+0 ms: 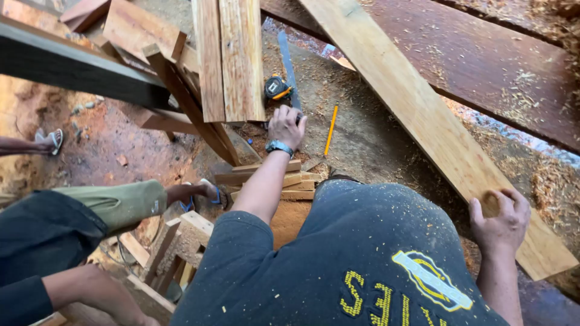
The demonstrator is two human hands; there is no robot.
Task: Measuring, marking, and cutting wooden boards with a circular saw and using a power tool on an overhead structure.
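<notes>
Sawdust and curly wood shavings cover the grey table [368,139] and the long pale plank [423,115] that lies slanted across it. The plank is flat, smooth and light yellow, next to a wide dark red board [483,60].

The right hand [500,220] sits at the near end of the plank. Its grip is curled over the plank's edge, fingers bent and pressed on the wood, thumb up on top.

The left hand [286,127] is stretched far out, arm straight, with a watch [279,147] on the wrist. Its fingers are bent down onto the table beside a thin yellow pencil [330,131] and below a black and yellow tape measure [277,88]. A long grey metal ruler [289,69] passes under the fingers. I cannot tell if the grip pinches it or only rests there.

Two rough brown boards [229,57] stand upright near that hand. Short wood blocks [284,181] lie stacked under the arm. Another person's arm [115,202] in a green sleeve reaches in from the left.
</notes>
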